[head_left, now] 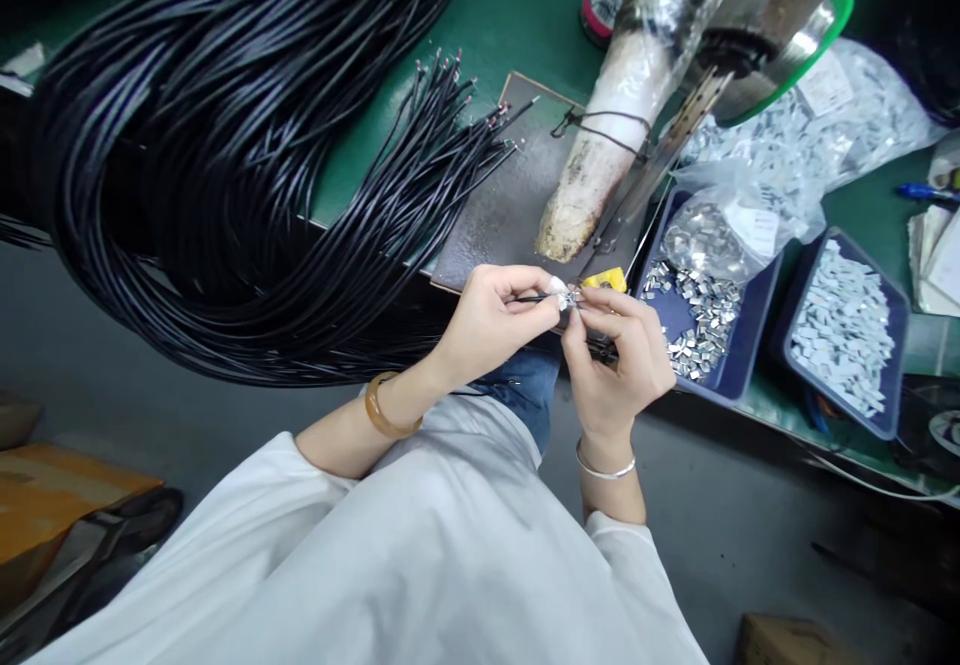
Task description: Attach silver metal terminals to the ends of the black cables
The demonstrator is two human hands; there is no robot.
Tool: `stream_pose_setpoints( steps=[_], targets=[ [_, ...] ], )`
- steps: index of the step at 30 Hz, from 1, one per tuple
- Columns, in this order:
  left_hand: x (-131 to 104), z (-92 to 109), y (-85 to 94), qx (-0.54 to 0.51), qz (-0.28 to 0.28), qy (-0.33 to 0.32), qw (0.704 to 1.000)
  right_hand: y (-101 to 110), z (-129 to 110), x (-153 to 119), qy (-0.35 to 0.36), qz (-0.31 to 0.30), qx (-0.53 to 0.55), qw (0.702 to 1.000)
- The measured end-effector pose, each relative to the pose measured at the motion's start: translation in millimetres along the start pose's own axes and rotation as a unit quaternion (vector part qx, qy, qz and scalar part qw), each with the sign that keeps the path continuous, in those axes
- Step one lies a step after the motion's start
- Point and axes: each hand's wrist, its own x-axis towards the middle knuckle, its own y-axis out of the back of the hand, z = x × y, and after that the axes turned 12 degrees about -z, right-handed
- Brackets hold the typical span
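Note:
My left hand (506, 313) pinches the end of a thin black cable (530, 298) between thumb and fingers. White wrapping covers one or more of its fingertips. Facing it, my right hand (621, 353) is closed at the fingertips on a small shiny metal connector (574, 296), right at the cable's end. Whether the two parts are joined is too small to tell. Just behind my right fingertips sits a yellow object (606, 280). Both hands meet at the front edge of the bench, over a dark board (487, 235).
A large bundle of black cables (172, 145) fills the left side. A wrapped pipe (600, 165) and a metal rod slant down over the board. On the right, a blue bin (739, 345) holds metal pieces; another blue tray (892, 375) holds pale pieces. Plastic bags (862, 105) lie behind.

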Motion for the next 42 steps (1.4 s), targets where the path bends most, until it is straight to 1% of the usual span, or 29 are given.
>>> stream_pose_setpoints(
  steps=[7, 11, 15, 19, 22, 28, 31, 35, 39, 42],
  targets=[
    [6.9, 4.2, -1.4, -0.005, 0.029, 0.004, 1.0, -3.1, 3.1, 4.9, 0.002, 0.018, -0.013, 1.0],
    [7.6, 6.3, -1.0, -0.006, 0.029, 0.012, 0.999, -3.1, 3.5, 6.9, -0.001, 0.024, -0.012, 1.0],
    [5.2, 9.9, -0.1, 0.003, 0.027, 0.006, 1.0, -1.2, 0.5, 7.8, -0.002, 0.03, -0.012, 0.999],
    [4.5, 11.5, 1.1, 0.003, 0.028, 0.007, 1.0, -0.7, -0.2, 6.3, 0.006, 0.025, 0.001, 1.0],
    [5.5, 9.5, 2.1, -0.012, 0.019, 0.021, 1.0, -2.2, 2.1, 3.3, 0.015, 0.019, 0.0, 1.0],
    [5.2, 7.0, 2.1, -0.065, -0.009, 0.031, 0.997, -3.0, 4.2, -0.6, 0.044, 0.04, -0.027, 0.998],
    [2.2, 8.8, 3.0, -0.088, -0.026, 0.034, 0.995, -1.7, 3.4, 0.5, 0.031, 0.044, -0.024, 0.998],
    [-1.9, 10.0, 5.5, -0.08, -0.044, 0.04, 0.995, -1.2, 3.3, 2.0, -0.004, 0.031, 0.018, 0.999],
    [-1.3, 8.8, 6.3, -0.074, -0.031, 0.022, 0.997, -2.7, 4.6, 1.3, 0.018, 0.038, -0.015, 0.999],
    [0.6, 9.0, 7.5, -0.058, -0.035, 0.027, 0.997, -3.2, 5.6, 1.4, 0.022, 0.034, -0.015, 0.999]
  ],
)
